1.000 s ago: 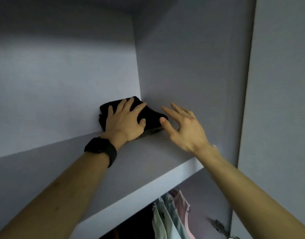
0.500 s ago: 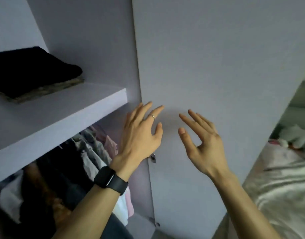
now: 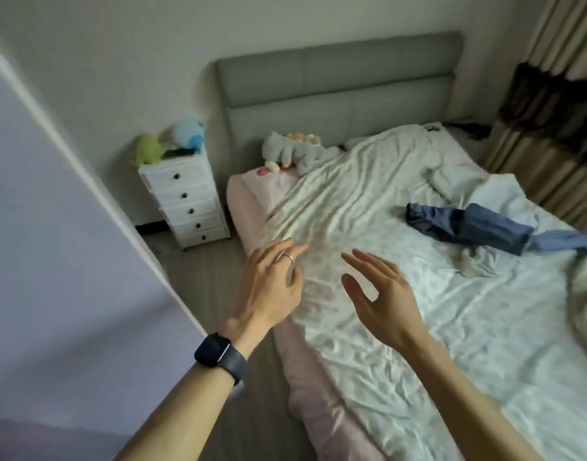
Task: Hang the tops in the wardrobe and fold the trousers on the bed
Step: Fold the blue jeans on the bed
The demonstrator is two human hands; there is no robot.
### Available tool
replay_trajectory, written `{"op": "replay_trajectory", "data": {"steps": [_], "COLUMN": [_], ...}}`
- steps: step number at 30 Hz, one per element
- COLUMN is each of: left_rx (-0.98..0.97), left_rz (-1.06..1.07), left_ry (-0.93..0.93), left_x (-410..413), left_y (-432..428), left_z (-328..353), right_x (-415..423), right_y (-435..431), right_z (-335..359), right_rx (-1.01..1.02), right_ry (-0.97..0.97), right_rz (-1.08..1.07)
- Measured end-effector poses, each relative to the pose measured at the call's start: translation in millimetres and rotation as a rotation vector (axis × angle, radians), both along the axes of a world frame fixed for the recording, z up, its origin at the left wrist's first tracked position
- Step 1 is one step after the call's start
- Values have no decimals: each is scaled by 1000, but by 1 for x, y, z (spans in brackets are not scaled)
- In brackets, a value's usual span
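Both hands are raised side by side with nothing in them. The left hand (image 3: 268, 287) has its fingers spread and relaxed, a ring (image 3: 288, 257) on one finger and a dark watch (image 3: 219, 352) on the wrist. The right hand (image 3: 381, 301) is just beside it, fingers straight and thumb apart. Both hang over the near edge of the bed (image 3: 418, 344), whose pale sheet is rumpled. A pair of blue jeans (image 3: 465, 224) lies crumpled on the bed, beyond the right hand and off to its right, well apart from both hands. A pale wardrobe panel (image 3: 52, 244) stands to the left of the left hand. Beyond the left hand a white chest of drawers (image 3: 185, 201) stands beside the grey headboard (image 3: 338, 84). Soft toys (image 3: 292, 151) lie at the head of the bed, far ahead of both hands.
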State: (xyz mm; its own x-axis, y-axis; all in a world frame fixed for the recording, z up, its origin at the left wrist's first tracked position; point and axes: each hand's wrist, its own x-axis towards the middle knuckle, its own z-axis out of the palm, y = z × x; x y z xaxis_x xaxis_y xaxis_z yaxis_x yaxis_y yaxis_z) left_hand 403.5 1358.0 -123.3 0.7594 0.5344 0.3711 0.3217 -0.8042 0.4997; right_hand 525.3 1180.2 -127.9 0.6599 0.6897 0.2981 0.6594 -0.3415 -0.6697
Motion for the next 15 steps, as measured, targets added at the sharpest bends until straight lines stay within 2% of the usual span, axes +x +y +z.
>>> {"op": "replay_trajectory", "data": {"steps": [6,11,15], "left_rx": [17,64,87], "left_rz": [-286,-460,-573], "left_ry": [136,197,277], "left_x": [156,263,347], "left_y": [-49,-73,-79], "left_z": [3,10,-12], "right_x": [89,150,200], "right_y": [-93,-129,-143], "right_z": [-9,-7,-21], "right_rx": [-75,-137,-191], "right_ry": [13,10,60], "right_rz": [-344,-555,-677]}}
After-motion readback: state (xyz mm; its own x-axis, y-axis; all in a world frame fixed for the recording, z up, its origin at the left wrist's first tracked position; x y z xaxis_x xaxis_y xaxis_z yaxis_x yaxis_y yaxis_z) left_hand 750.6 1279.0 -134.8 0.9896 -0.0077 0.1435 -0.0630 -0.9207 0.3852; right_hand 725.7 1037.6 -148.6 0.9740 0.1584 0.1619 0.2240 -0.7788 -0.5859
